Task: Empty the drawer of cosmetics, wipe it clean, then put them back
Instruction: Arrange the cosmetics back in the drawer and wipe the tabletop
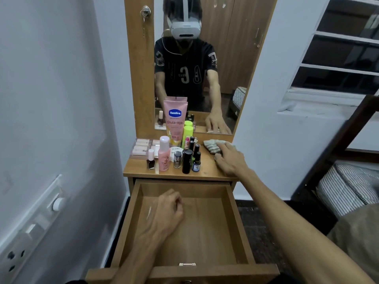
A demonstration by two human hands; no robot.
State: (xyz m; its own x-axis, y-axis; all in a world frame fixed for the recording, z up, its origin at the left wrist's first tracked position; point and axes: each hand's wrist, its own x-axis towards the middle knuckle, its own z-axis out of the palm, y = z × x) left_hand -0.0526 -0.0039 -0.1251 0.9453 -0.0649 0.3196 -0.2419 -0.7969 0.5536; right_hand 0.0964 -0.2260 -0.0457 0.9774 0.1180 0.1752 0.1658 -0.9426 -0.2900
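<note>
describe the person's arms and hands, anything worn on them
Both forearms are bare: no sleeves, watch, bracelets or gloves show on them. No rings are visible on the left hand or the right hand. The mirror shows a black short-sleeved shirt with pale printed markings, its sleeves ending above the elbow.

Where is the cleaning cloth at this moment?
In the head view, the cloth lies on the right side of the dresser top, below the mirror, under the right hand's fingers, right of the cosmetics.
</note>
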